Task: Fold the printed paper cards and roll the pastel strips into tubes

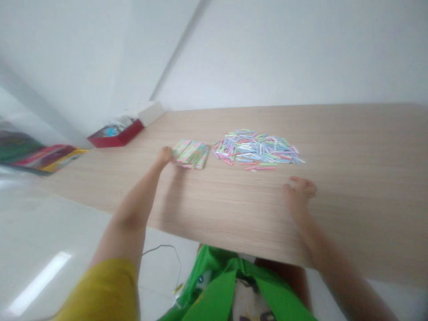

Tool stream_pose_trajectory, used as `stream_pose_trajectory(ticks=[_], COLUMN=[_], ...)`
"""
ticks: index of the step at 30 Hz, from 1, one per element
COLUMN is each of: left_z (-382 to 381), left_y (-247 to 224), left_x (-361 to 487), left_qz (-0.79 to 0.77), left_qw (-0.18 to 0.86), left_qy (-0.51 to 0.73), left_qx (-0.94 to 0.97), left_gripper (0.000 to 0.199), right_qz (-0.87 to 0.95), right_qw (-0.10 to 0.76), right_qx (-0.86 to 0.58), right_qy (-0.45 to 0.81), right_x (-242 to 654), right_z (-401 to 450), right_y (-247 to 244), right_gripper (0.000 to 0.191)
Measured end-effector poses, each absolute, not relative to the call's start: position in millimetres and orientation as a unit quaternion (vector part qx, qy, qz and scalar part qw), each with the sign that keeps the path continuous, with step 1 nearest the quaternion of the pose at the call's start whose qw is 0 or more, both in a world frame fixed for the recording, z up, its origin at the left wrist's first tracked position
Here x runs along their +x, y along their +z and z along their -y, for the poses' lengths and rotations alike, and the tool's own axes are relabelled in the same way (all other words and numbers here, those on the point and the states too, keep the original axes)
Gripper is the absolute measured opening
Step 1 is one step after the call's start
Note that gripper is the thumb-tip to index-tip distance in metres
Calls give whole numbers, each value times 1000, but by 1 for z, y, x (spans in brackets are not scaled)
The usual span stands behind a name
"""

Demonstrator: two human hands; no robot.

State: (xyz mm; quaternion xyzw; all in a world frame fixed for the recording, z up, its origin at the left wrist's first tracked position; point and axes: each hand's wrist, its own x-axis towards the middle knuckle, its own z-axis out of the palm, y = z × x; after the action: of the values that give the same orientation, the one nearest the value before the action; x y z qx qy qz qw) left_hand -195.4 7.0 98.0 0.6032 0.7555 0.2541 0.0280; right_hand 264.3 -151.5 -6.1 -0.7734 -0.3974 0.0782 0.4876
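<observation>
My left hand [165, 154] is closed at the left edge of a stack of pastel green and pink packets [191, 154], apparently gripping one of them. To the right of the stack lies a loose pile of thin sticks [257, 148] in pink, blue, green and white. My right hand [301, 187] is just in front of the pile's right end, touching none of the sticks. Its thumb and index finger are apart, the other fingers are curled, and nothing shows between them.
A red box [117, 136] with plastic-wrapped items and a white box [151, 113] sit at the table's back left. Colourful flat items [56, 156] lie farther left. The wall borders the wooden table [214, 200] behind. A cable [174, 249] lies on the floor.
</observation>
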Motion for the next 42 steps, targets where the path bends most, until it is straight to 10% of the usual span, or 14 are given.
stream_pose_trajectory(ticks=[13, 19, 30, 42], left_z=[10, 14, 8, 13], left_y=[170, 115, 15, 1], left_x=[-118, -11, 21, 7], left_qz=[-725, -612, -568, -529], left_qw=[-118, -91, -159, -151], left_qy=[306, 120, 206, 137], left_qx=[606, 777, 781, 824], left_gripper=[43, 37, 39, 40], right_qz=[396, 401, 446, 345], right_qw=[437, 414, 296, 385], right_qx=[-804, -816, -844, -855], right_qy=[79, 35, -45, -34], right_x=[266, 268, 272, 315], right_z=[141, 137, 106, 57], right_y=[-18, -18, -14, -17], right_gripper=[36, 35, 38, 35])
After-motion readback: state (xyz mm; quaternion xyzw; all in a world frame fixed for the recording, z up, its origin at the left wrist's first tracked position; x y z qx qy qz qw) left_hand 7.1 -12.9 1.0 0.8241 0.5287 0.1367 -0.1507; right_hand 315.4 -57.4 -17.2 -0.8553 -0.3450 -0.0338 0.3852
